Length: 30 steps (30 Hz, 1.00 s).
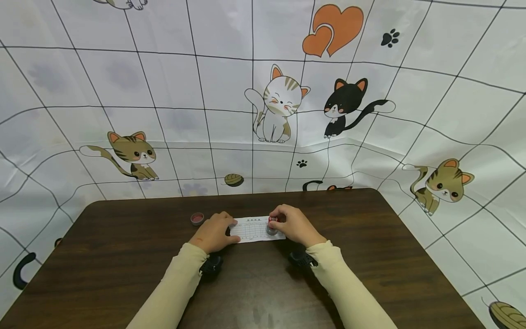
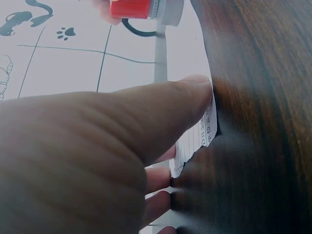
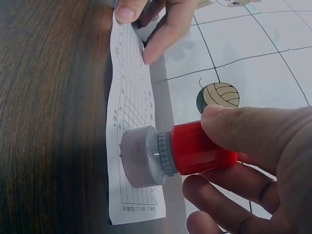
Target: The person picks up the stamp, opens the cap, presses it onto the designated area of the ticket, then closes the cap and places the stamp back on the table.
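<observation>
Red-handled round stamp with a translucent grey foot and ridged grey collar [image 3: 183,149] is held by the right hand [image 1: 297,225], whose thumb and fingers pinch its red cylindrical handle. Its foot is over the right-hand part of a white rectangular paper slip printed with a black grid and characters [image 1: 251,230]; whether the foot touches the paper, I cannot tell. The slip lies between the two hands, reaching from the left hand's fingers to the right hand's. At that other end, the left hand [image 1: 215,230] has thumb and forefinger set wide apart, the thumb on the slip's near edge and the forefinger at its far edge, close to a ragged paper end. Just beside the left hand, on its outer side, is a small round shallow container with a reddish inside [image 1: 197,219]. Under both hands spreads a dark brown wood-grained table [image 1: 123,265]. Black wrist-worn devices [image 1: 211,265] show at both wrists, next to pale yellow fabric sleeves [image 1: 353,288]. Past the hands hangs a white backdrop printed with black lines and cartoon cats [image 1: 226,82].
</observation>
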Each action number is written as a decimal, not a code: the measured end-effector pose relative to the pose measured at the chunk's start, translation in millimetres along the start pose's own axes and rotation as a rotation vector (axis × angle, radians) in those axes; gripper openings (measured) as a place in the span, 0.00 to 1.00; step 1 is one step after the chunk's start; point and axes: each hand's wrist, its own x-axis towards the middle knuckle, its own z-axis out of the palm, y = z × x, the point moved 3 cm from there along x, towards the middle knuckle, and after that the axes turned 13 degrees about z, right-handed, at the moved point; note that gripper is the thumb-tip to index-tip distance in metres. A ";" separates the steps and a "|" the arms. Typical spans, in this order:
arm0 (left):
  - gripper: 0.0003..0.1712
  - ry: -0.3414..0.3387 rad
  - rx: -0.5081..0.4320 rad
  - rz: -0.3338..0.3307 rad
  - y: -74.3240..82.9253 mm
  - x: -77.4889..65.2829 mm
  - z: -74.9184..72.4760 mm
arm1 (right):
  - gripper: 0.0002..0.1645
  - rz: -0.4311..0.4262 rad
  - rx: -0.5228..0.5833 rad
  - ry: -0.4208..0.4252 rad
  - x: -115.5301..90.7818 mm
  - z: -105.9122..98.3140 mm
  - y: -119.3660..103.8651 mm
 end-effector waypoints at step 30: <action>0.34 -0.003 -0.022 -0.011 -3.8 0.3 2.3 | 0.06 0.016 -0.059 0.001 -2.6 1.3 -5.6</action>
